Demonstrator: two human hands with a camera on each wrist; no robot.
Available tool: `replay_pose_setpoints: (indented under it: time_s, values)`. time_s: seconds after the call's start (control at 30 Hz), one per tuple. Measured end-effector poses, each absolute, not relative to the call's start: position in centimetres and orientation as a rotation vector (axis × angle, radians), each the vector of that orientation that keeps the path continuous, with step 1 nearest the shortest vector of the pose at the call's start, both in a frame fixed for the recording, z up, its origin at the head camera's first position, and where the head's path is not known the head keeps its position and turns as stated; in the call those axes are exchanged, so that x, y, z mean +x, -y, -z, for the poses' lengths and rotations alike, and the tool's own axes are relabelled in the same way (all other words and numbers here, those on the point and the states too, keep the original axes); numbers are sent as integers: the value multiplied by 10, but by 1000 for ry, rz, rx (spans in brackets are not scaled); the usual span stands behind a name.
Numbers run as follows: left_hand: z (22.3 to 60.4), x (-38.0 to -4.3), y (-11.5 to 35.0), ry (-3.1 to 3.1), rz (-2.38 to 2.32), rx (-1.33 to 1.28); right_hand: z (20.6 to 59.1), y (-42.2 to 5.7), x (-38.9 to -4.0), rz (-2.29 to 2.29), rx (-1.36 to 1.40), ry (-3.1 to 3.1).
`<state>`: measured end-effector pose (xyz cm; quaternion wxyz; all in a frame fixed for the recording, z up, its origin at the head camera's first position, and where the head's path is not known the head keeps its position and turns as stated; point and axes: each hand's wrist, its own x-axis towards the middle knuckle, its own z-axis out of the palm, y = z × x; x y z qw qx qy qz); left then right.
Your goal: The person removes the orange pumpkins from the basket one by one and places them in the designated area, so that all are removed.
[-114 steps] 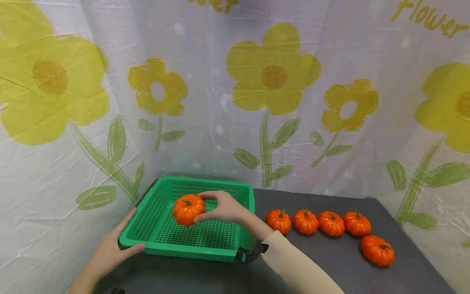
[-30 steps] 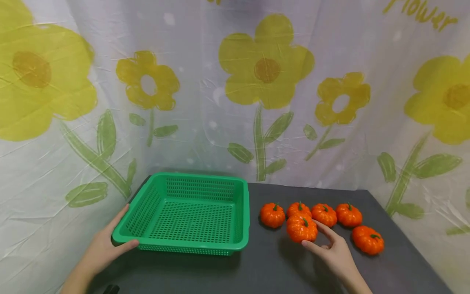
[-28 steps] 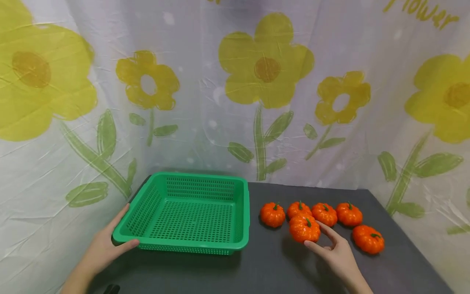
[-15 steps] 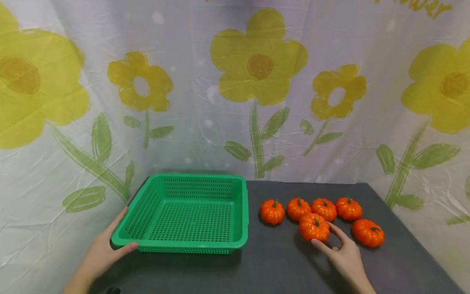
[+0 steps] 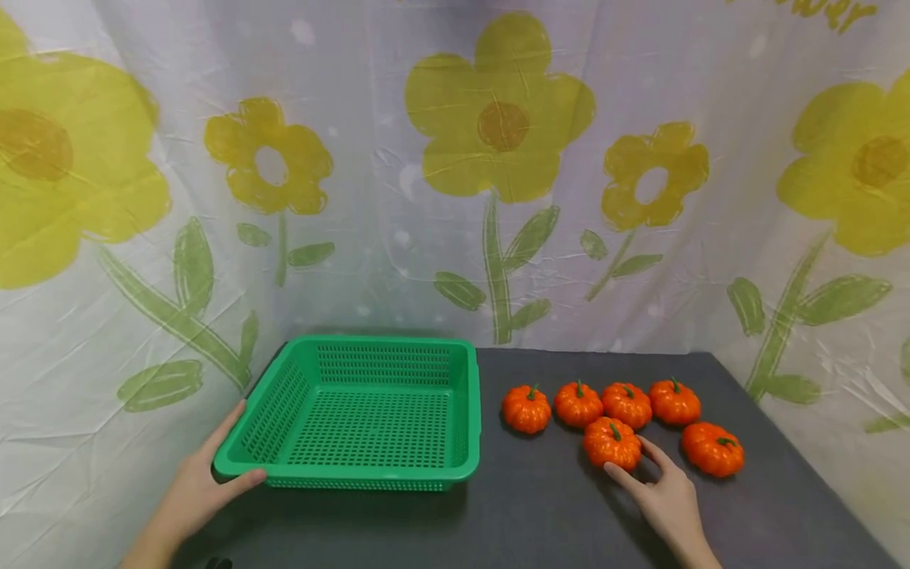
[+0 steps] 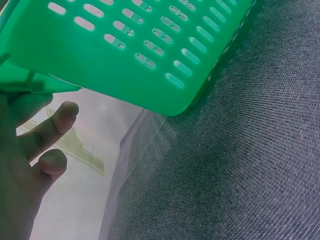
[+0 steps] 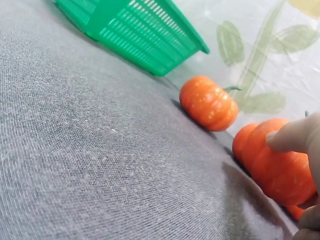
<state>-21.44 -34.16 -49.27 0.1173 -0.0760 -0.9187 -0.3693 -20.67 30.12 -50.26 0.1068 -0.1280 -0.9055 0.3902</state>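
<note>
A small orange toy pumpkin (image 5: 611, 444) with a green stem is pinched between the thumb and fingers of my right hand (image 5: 667, 496), low at the table in front of the row of pumpkins. From the right wrist view, the thumb presses the side of this pumpkin (image 7: 280, 165); whether its base touches the cloth I cannot tell. My left hand (image 5: 195, 488) holds the front left corner of the green plastic basket (image 5: 355, 474), its thumb over the front rim. In the left wrist view, several fingers (image 6: 42, 135) hang bent below the basket's rim (image 6: 30, 82).
Behind the held pumpkin stand more pumpkins: one nearest the basket (image 5: 527, 409), others (image 5: 578, 405) (image 5: 627, 405) (image 5: 674, 402) along the row, and one (image 5: 713, 450) at the right. A flower-printed curtain (image 5: 384, 237) encloses the dark cloth-covered table (image 5: 526, 506). A small black object (image 5: 219, 563) lies at the bottom edge.
My right hand has carried the pumpkin from above the basket rightward and lowered it in front of the row. The left hand keeps its place on the basket; the head view has shifted slightly.
</note>
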Motion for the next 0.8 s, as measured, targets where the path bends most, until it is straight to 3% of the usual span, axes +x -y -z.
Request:
replay_pose_setpoints:
  time_s: [0.8]
  values:
    - [493,-214,342,2690,1077,-220,508,-306,-209,-1099,-606,2559]
